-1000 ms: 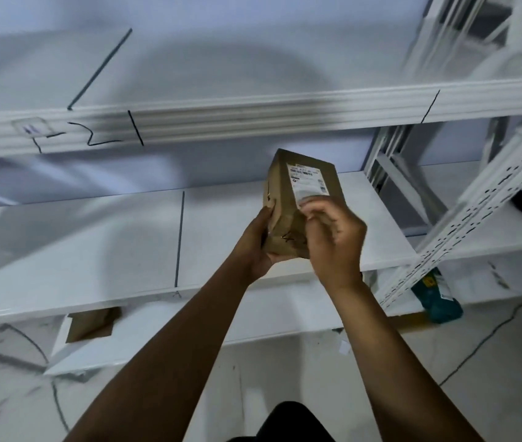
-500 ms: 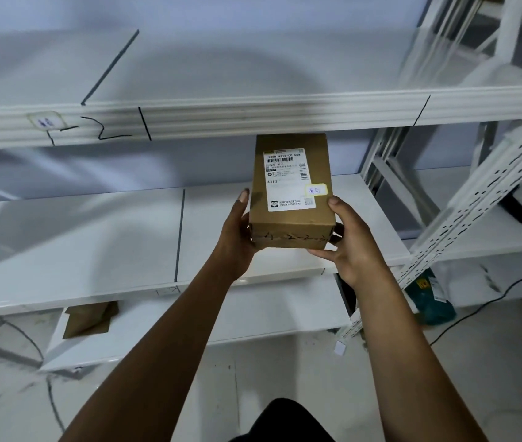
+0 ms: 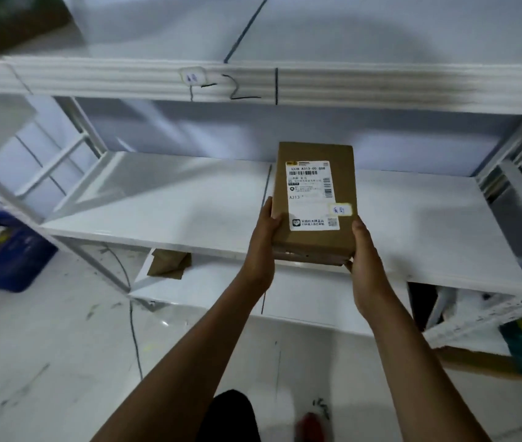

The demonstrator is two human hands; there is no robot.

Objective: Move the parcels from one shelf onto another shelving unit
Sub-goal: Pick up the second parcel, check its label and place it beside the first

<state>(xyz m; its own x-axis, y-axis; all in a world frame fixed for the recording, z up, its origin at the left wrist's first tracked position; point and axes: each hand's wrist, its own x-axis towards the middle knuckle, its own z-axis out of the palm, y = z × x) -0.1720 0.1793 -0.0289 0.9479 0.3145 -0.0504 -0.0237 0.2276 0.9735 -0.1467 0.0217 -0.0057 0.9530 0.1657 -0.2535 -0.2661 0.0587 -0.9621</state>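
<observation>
Grip: left hand [image 3: 261,242] and right hand [image 3: 366,260] clamp the near corners of the parcel [image 3: 314,199] from either side, label up, over the front of the middle shelf [image 3: 157,212]. Stiff cardboard box, looks light, dry and not slippery; hold by the side walls near the bottom edge, keep it level

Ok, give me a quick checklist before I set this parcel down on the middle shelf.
1. Grip: left hand and right hand clamp the parcel at its near corners: ok.
2. Label faces up: ok.
3. Landing spot on the shelf bare: ok.
4. Clearance under the upper shelf: ok.
5. Parcel touching the shelf yet: cannot tell.
6. Parcel square to the shelf edge: ok.
</observation>
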